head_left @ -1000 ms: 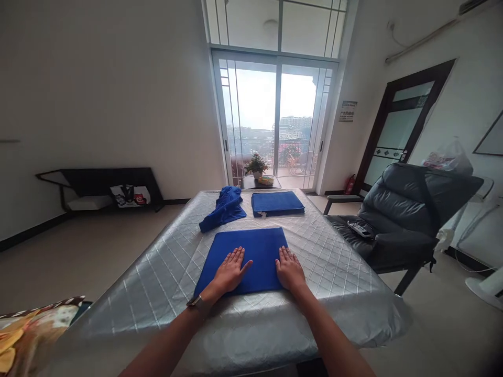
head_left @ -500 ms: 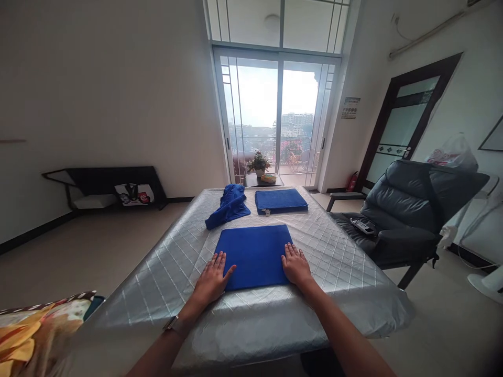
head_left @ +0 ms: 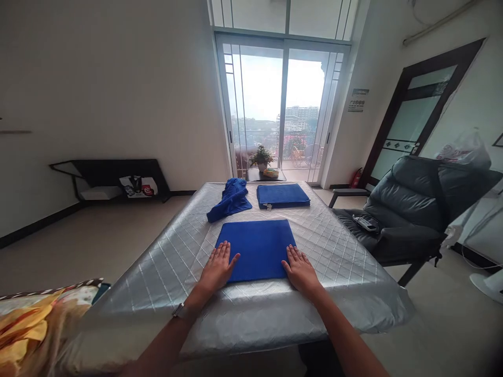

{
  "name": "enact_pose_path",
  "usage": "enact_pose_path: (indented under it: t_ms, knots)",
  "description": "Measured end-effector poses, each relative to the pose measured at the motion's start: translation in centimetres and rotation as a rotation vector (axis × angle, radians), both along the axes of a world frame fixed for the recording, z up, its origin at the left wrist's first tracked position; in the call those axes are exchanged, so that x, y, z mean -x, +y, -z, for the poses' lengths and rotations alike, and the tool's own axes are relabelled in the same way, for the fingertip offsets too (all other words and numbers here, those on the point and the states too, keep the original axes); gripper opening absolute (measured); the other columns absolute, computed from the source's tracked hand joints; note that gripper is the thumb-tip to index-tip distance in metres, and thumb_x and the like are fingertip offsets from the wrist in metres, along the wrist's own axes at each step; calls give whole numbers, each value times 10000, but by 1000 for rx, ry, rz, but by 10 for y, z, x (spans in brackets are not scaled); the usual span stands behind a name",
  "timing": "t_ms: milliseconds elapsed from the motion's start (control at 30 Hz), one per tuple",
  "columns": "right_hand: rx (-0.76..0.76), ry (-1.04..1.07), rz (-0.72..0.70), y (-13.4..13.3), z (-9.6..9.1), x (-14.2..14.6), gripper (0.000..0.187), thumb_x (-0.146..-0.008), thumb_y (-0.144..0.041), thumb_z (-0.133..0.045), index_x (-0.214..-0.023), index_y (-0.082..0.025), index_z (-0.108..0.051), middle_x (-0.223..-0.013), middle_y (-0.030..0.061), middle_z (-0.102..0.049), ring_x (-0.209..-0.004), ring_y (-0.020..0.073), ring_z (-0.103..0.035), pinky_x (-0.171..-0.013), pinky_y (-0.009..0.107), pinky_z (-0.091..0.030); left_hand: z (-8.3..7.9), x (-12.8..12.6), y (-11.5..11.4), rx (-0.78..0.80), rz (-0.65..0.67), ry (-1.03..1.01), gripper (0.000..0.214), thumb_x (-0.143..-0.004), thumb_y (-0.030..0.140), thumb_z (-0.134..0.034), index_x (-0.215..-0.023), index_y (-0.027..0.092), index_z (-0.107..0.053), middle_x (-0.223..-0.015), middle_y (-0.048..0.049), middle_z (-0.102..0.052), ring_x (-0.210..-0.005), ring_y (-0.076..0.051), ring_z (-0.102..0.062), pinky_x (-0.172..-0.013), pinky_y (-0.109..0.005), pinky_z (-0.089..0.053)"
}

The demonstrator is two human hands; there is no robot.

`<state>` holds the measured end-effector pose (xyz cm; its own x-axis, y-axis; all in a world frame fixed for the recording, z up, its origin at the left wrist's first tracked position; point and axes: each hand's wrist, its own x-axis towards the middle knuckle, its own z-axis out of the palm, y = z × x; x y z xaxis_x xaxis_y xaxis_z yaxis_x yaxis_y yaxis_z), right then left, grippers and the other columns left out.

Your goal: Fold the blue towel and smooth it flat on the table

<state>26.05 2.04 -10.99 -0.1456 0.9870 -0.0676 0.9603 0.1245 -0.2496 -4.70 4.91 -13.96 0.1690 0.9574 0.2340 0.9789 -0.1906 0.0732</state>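
Note:
A folded blue towel (head_left: 257,246) lies flat near the front of a table covered in silver quilted cloth (head_left: 338,262). My left hand (head_left: 217,268) rests flat and open on the towel's near left corner, with a watch on the wrist. My right hand (head_left: 301,268) lies flat and open on its near right corner. Farther back, a second folded blue towel (head_left: 282,195) sits on the table, and a crumpled blue cloth (head_left: 231,199) lies to its left.
A dark leather recliner (head_left: 412,204) with a remote on its seat stands close to the table's right side. A small table with a potted plant (head_left: 262,157) sits before the glass balcony doors. A patterned cushion (head_left: 35,319) is at my lower left. A low black shelf (head_left: 113,180) lines the left wall.
My left hand slid from the middle of the front towel out to its left corner. My right hand stayed at the right corner. My view shifted slightly.

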Motion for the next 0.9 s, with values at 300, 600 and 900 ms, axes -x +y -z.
enact_pose_path:
  t_ms: [300, 600, 900]
  knots:
    - [-37, -75, -50, 1, 5, -4, 607, -1043, -385, -225, -1609, -166, -212, -1679, 50, -121, -1550, 179, -85, -1249, 385, -91, -16, -165, -8, 191, 440, -130, 803, -1016, 625, -57, -1583, 96, -264, -1653, -126, -231, -1541, -216, -167, -1259, -410, -131]
    - [-34, -41, -14, 1, 3, -1, 645, -1043, -425, -177, -1608, -114, -180, -1675, 43, -132, -1549, 178, -98, -1253, 382, -74, -4, -73, -16, 184, 217, -41, 721, -1024, 616, -159, -1595, 187, -259, -1655, -78, -230, -1539, -244, -168, -1252, -462, -148]
    - [-24, -57, -16, 4, 6, -4, 636, -1044, -422, -163, -1611, -136, -168, -1678, 23, -120, -1549, 155, -86, -1250, 369, -78, 11, 24, -32, 173, -144, -17, 830, -1006, 648, -187, -1589, 57, -210, -1662, -173, -138, -1541, -308, -137, -1229, -476, -198]
